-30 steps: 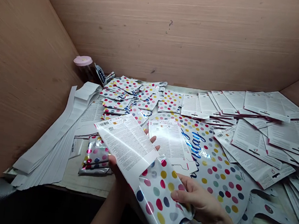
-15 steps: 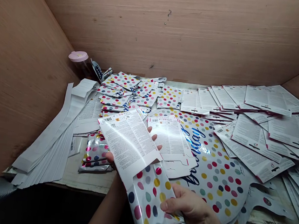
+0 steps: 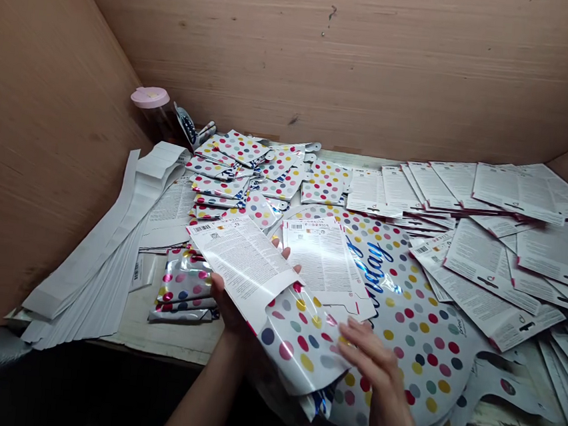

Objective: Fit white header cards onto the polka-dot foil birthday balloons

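Note:
My left hand (image 3: 227,308) is closed around a white printed card sleeve (image 3: 242,262), thumb at its left edge and fingertips showing past the right edge. Out of the sleeve's lower end sticks a folded foil balloon (image 3: 296,341) with coloured dots, its end loose and showing some blue. Beside that balloon, my right hand (image 3: 382,366) is open with fingers stretched out, the fingertips at its right edge; whether they touch it I cannot tell. Beneath lie flat dotted foil balloons (image 3: 414,319) with blue lettering, and several printed sleeves (image 3: 319,263) rest on them.
Folded dotted balloons (image 3: 280,179) are heaped at the back, with more (image 3: 184,284) at left. Printed sleeves (image 3: 490,260) cover the right side. White paper strips (image 3: 104,256) lie at left, near a pink-lidded cup (image 3: 151,100). Wooden panels (image 3: 279,52) enclose the table.
My right hand has loosened its grip on the folded balloon and its fingers have straightened. Less of the balloon shows outside the sleeve, and the sleeve is tilted flatter.

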A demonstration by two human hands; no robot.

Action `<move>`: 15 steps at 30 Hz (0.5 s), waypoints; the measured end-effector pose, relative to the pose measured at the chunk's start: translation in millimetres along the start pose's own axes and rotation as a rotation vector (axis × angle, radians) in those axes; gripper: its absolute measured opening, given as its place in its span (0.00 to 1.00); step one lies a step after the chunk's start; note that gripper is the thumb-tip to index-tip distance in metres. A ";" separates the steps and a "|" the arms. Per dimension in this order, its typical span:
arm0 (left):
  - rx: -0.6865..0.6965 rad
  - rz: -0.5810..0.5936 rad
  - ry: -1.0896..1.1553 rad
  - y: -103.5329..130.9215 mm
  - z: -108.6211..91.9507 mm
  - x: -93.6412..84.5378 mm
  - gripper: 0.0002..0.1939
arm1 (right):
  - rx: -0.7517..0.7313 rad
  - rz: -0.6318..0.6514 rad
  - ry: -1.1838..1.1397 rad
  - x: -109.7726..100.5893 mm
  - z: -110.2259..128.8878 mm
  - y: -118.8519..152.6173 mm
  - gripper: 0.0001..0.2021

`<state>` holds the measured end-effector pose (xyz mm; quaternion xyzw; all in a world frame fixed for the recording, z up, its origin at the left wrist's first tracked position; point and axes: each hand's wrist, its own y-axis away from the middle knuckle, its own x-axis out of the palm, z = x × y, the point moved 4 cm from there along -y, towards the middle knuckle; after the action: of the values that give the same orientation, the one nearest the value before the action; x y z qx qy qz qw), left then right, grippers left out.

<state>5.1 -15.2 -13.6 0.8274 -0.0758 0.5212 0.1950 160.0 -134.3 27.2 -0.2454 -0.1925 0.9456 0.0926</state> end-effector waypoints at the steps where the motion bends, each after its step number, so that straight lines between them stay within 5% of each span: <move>1: 0.019 0.017 0.018 -0.7 0.1 0.8 0.52 | -0.111 0.038 0.045 1.1 6.2 -0.4 0.35; 4: -0.011 0.041 0.046 -2.5 1.3 2.3 0.52 | -0.334 0.217 0.138 3.2 13.9 -12.5 0.32; 7: -0.095 0.017 0.052 -2.5 1.4 3.5 0.50 | -0.343 0.363 0.112 -6.0 12.6 -32.8 0.29; 11: -0.085 -0.036 0.087 -3.0 -0.5 6.0 0.48 | -0.149 0.403 0.052 -22.9 12.9 -54.7 0.32; 15: 0.024 -0.058 0.101 -4.8 0.6 6.9 0.41 | -0.338 0.351 0.084 -19.4 25.6 -56.6 0.24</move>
<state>10.2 -10.6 -8.9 0.8042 -0.0357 0.5572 0.2036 168.5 -96.3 79.2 -0.3263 -0.2984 0.8905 -0.1074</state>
